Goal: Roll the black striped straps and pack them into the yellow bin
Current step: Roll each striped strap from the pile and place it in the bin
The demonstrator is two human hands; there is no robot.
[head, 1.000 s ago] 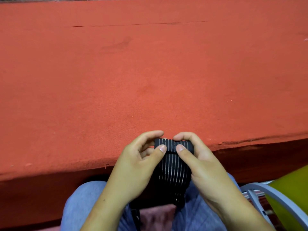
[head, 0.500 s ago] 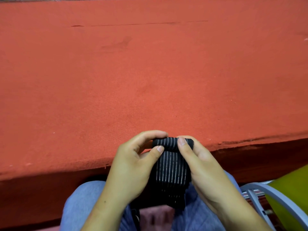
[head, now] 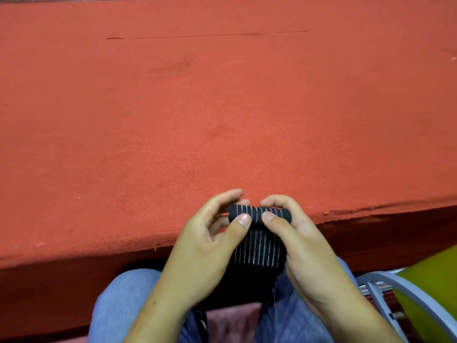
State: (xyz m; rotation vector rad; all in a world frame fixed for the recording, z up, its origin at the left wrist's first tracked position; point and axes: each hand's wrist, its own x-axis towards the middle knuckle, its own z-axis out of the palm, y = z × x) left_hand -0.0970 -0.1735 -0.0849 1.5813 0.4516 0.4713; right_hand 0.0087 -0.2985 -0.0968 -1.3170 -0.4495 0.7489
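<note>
Red surface (head: pixel 222 107) is behind; the strap (head: pixel 258 243) is pinched by left hand (head: pixel 205 256) and right hand (head: pixel 311 253) (grip closed, keeping roll tight).

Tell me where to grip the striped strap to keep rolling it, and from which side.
Grip the rolled end of the striped strap, as the left hand and right hand do: one from each side, thumbs on the near face, fingers behind. The loose tail hangs toward the lap, so only the roll is firm.
</note>
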